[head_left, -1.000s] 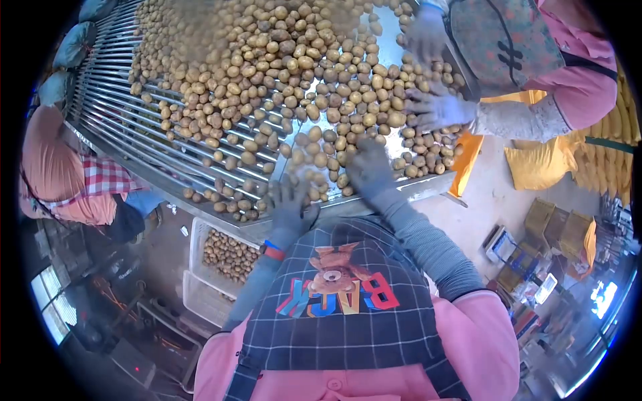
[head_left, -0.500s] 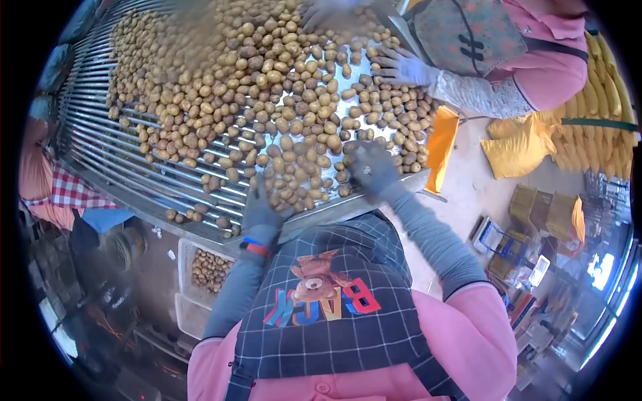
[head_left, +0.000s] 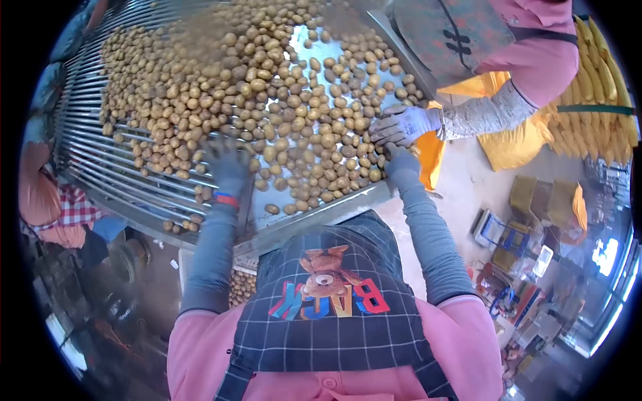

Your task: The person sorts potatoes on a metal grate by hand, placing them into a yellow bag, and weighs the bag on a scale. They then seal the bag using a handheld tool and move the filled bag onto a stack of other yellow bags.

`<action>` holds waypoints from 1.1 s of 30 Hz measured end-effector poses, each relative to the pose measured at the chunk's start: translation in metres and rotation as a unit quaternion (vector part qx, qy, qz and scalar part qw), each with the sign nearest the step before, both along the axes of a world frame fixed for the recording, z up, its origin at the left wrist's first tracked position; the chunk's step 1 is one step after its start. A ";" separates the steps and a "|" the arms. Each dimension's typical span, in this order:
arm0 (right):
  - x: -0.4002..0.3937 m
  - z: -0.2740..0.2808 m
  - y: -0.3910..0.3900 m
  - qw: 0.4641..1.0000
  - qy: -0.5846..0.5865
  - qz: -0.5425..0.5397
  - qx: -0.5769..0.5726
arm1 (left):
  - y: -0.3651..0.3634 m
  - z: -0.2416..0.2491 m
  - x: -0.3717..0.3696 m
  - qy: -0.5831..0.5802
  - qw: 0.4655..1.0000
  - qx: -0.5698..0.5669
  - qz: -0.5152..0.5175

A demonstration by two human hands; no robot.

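Observation:
Many potatoes (head_left: 311,140) lie over a metal sorting table that has a bar grate (head_left: 107,164) on the left and a smooth sheet (head_left: 264,200) on the right. My left hand (head_left: 229,164), in a grey glove, rests with fingers spread among potatoes at the edge between grate and sheet. My right hand (head_left: 402,167), also gloved, is at the table's right end beside an orange bag (head_left: 431,160). Its fingers are mostly hidden, close to the gloved hand (head_left: 404,125) of a co-worker, so I cannot see whether it grips anything.
Across the right corner stands a co-worker in a pink sleeve (head_left: 542,60). Filled yellow bags (head_left: 515,144) lie and stack at the right. A crate with potatoes (head_left: 242,287) is below the table's front edge. Another person's checked cloth (head_left: 77,207) shows at the left.
My left hand has moved left and farther over the table. My right hand has moved right to the orange bag, and potatoes shifted rightward. The co-worker's hand has come down towards it.

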State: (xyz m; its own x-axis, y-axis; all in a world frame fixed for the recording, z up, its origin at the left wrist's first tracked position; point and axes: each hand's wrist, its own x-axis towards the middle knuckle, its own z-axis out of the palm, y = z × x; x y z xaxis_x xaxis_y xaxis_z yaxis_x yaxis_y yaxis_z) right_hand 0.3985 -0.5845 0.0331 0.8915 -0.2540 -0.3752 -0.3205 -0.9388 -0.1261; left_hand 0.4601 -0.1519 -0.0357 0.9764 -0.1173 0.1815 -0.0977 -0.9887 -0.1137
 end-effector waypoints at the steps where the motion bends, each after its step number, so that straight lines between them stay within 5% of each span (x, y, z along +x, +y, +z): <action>1: 0.009 -0.002 0.005 0.999 0.031 0.020 0.012 | -0.023 0.008 -0.015 0.105 0.994 -0.031 0.003; 3: 0.004 -0.003 0.018 0.996 -0.028 -0.033 0.081 | -0.056 0.037 -0.053 0.099 0.989 -0.089 -0.065; 5: -0.002 0.015 0.049 0.959 -0.153 -0.103 0.214 | -0.065 0.044 -0.079 0.207 0.921 -0.314 -0.106; 6: -0.006 0.025 0.078 0.951 -0.124 -0.104 0.265 | -0.076 0.065 -0.091 0.206 0.922 -0.316 -0.094; 7: -0.018 0.033 0.108 0.902 -0.138 -0.035 0.407 | -0.087 0.089 -0.102 0.235 0.727 -0.644 0.039; 8: -0.029 0.040 0.137 0.898 -0.079 0.080 0.425 | -0.093 0.104 -0.115 0.221 0.415 -0.867 0.164; 9: -0.037 0.052 0.159 0.861 -0.050 0.167 0.479 | -0.094 0.108 -0.130 0.147 0.322 -0.929 0.111; 10: -0.037 0.043 0.161 0.857 -0.043 0.177 0.481 | -0.080 0.100 -0.141 0.135 0.322 -0.930 0.116; 12: -0.034 0.007 0.147 0.855 -0.083 0.477 0.188 | -0.034 0.075 -0.165 0.225 0.177 -0.942 0.174; 13: -0.025 -0.010 0.125 0.870 -0.042 0.481 0.100 | -0.015 0.099 -0.174 0.215 0.291 -0.909 0.208; 15: 0.012 -0.006 0.092 0.896 -0.040 0.442 0.011 | 0.042 0.065 -0.225 0.126 0.125 -0.955 0.237; 16: 0.033 -0.024 0.073 0.888 -0.155 0.431 0.030 | 0.069 0.059 -0.254 0.103 0.047 -0.977 0.182; 17: 0.050 -0.038 0.054 0.928 -0.186 0.320 0.056 | 0.093 0.047 -0.299 0.041 0.089 -0.970 0.224; 18: 0.057 -0.050 0.040 0.912 -0.266 0.310 -0.048 | 0.112 0.030 -0.335 0.006 0.092 -0.973 0.213; 19: 0.070 -0.045 0.053 0.912 -0.313 0.265 -0.025 | 0.115 0.032 -0.362 -0.079 0.152 -0.900 0.400; 21: 0.090 -0.011 0.111 0.896 -0.362 0.229 0.120 | 0.165 -0.051 -0.466 -0.142 0.081 -0.838 0.520; 22: 0.090 0.002 0.153 0.872 -0.360 0.232 0.236 | 0.217 -0.110 -0.555 0.131 0.055 -0.967 0.212; 24: 0.069 -0.011 0.247 0.832 -0.356 0.247 0.347 | 0.207 -0.103 -0.548 -0.098 0.239 -0.712 0.653; 25: 0.047 -0.006 0.297 0.851 -0.286 0.251 0.363 | 0.199 -0.136 -0.553 -0.022 0.550 -0.556 0.622; 27: 0.017 0.015 0.363 0.823 -0.119 0.477 0.283 | 0.151 -0.038 -0.438 -0.061 0.582 -0.547 0.598; 28: -0.004 -0.017 0.390 0.776 -0.252 0.509 0.274 | 0.152 -0.037 -0.404 -0.073 0.616 -0.517 0.590; 30: -0.022 -0.025 0.409 0.779 -0.264 0.500 0.272 | 0.152 -0.020 -0.329 -0.135 0.706 -0.441 0.537; 32: -0.023 -0.006 0.400 0.698 0.011 0.708 0.112 | 0.148 0.007 -0.260 -0.205 0.802 -0.358 0.432; 33: -0.027 -0.016 0.386 0.720 0.048 0.673 0.166 | 0.144 0.023 -0.231 -0.207 0.838 -0.334 0.380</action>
State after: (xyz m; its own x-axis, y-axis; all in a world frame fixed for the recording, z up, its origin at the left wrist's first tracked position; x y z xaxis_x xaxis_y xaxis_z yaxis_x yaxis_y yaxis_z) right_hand 0.3712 -0.1985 0.0170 0.2131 0.9323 -0.2921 0.8280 -0.3311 -0.4526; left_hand 0.2291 -0.0076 -0.0126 0.5609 0.7717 0.2998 0.5000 -0.6044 0.6203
